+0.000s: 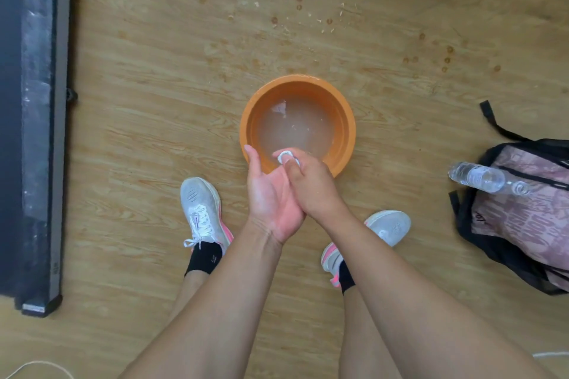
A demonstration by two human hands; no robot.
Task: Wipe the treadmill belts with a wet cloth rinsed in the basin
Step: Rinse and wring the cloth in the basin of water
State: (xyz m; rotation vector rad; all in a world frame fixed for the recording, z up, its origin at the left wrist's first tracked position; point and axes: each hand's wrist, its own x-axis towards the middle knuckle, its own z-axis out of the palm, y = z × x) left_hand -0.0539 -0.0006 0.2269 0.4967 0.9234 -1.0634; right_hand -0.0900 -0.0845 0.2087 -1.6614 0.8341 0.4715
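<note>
Basin: 1, orange, round, standing on the wood floor. It holds cloudy water with pale specks.

Cloth: 1, white, bunched into a small wad. It sits over the near rim of the basin, between the two hands.

Hands: 2, both bare, meeting above the basin's near edge.
- Left hand: palm up, fingers straight and spread wide, holding nothing of its own. It lies under the right hand.
- Right hand: fingers curled narrow round the cloth, pressing it against the left hand's fingers.

Treadmill: 1 in view, along the left edge of the frame, well apart from the basin. Its dark side rail is streaked with pale dust.

Shoes: 2, white with pink trim, one left of the hands and one right, worn with black socks.

Backpack: 1, on the floor at right.

Water bottle: 1, clear, lying on the backpack's top edge.
</note>
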